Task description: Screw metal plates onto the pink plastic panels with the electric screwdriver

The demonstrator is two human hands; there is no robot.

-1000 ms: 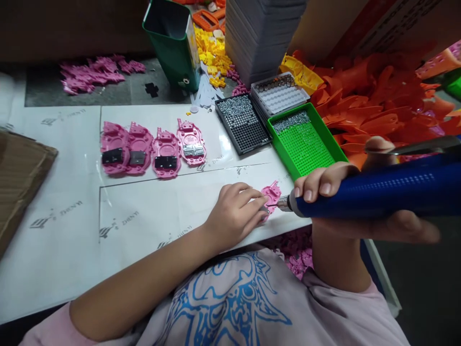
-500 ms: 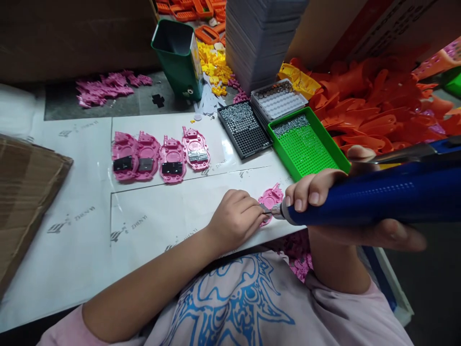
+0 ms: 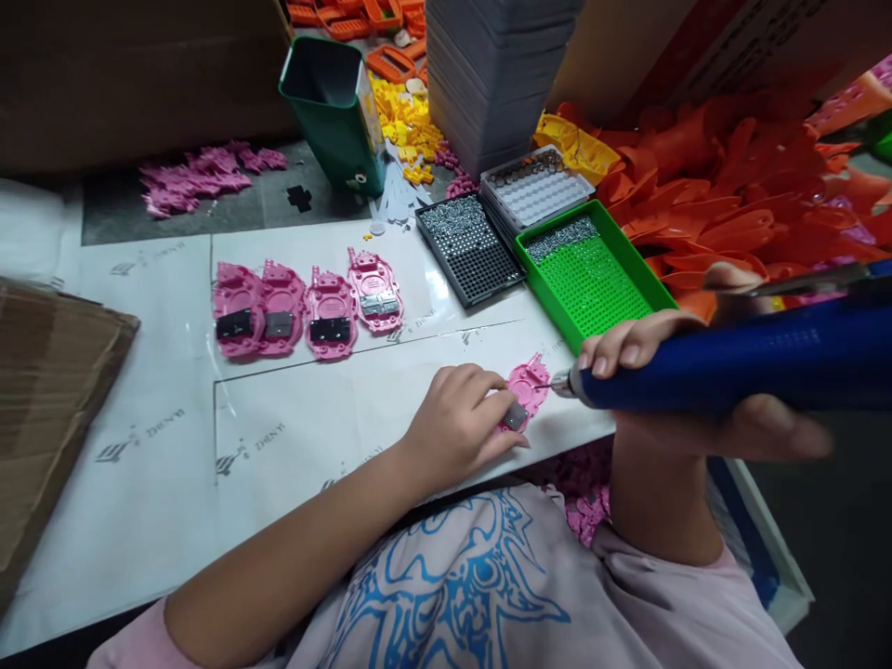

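Observation:
My left hand (image 3: 460, 418) rests on the white table with its fingers curled over a pink plastic shell (image 3: 524, 388) near the front edge, pinning it down; a small grey block shows at the fingertips. My right hand (image 3: 669, 372) is wrapped round a blue electric screwdriver (image 3: 731, 362). Its metal tip points left and sits just off the shell's right edge.
Several finished pink shells (image 3: 307, 311) lie in a row further back. A black screw tray (image 3: 470, 246), a green screw tray (image 3: 592, 279) and a white tray (image 3: 535, 190) stand to the right. Behind are a green bin (image 3: 334, 102), orange parts (image 3: 731, 186), pink scraps (image 3: 202, 167). Cardboard (image 3: 48, 390) lies left.
The screwdriver tip has drawn back to the right, off the spot under my left fingers. My left hand stays on the pink shell, and the grey block now shows.

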